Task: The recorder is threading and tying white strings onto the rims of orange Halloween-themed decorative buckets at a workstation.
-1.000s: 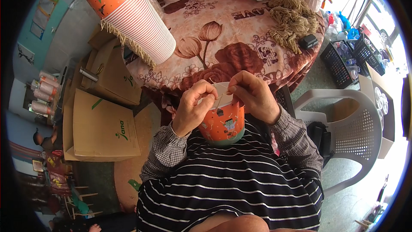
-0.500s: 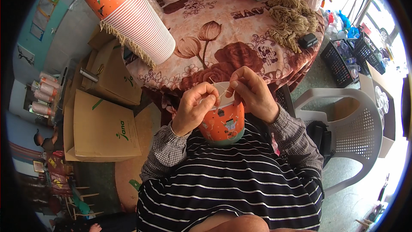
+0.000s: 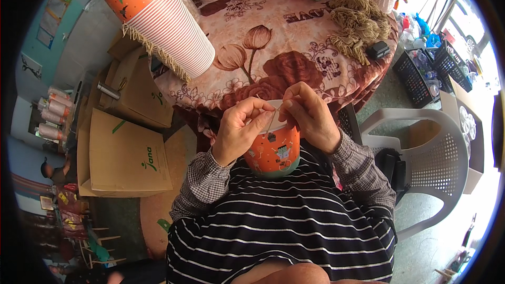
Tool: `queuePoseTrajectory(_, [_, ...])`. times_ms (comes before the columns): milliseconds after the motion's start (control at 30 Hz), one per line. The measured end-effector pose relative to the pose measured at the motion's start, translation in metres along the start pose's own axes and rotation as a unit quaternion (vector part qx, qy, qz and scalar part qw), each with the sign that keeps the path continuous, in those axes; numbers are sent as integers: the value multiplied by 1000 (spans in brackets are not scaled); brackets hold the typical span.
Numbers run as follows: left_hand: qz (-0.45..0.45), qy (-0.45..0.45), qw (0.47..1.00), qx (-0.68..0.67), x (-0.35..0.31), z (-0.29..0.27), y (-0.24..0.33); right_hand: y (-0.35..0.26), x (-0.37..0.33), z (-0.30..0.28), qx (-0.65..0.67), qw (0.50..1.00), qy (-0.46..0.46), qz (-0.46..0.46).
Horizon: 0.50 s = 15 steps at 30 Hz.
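Note:
An orange paper bucket (image 3: 272, 153) with a green base and small cartoon prints stands upright against my lap. Over its rim, a thin beige string (image 3: 271, 122) runs between my fingers. My left hand (image 3: 240, 129) pinches this string between thumb and forefinger at the bucket's left side. On the other side, my right hand (image 3: 311, 118) is also closed in a pinch on the string, its fingertips almost meeting those of the left. Part of the string is hidden behind the fingers, so I cannot tell whether it is knotted.
Ahead is a round table with a flowered cloth (image 3: 231, 26). On it are a tall stack of buckets (image 3: 168, 31), a heap of beige strings (image 3: 357, 18) and a small black box (image 3: 377, 49). Cardboard boxes (image 3: 126, 152) stand left, a plastic chair (image 3: 426, 163) right.
My left hand has shifted slightly up and right, bringing its fingertips closer to my right hand. The loose string end has changed position; the bucket stays in place.

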State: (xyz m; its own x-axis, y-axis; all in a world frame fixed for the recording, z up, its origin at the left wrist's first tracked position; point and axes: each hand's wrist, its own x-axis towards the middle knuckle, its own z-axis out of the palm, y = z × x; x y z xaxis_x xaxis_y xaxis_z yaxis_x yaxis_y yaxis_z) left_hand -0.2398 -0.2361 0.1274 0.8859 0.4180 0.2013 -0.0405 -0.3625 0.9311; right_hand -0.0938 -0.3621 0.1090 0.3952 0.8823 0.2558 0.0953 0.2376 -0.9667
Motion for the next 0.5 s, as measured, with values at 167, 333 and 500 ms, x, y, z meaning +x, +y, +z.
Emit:
queuePoseTrajectory(167, [16,15,999,30,-1,3,4,-2,0,0,4,1000,3,5])
queuePoseTrajectory(333, [27,11,1000,9,0,7,2,4,2,-2,40,998,10,40])
queuePoseTrajectory(500, [25,10,1000,15,0,7,5,2,0,-2,8,1000,7,8])
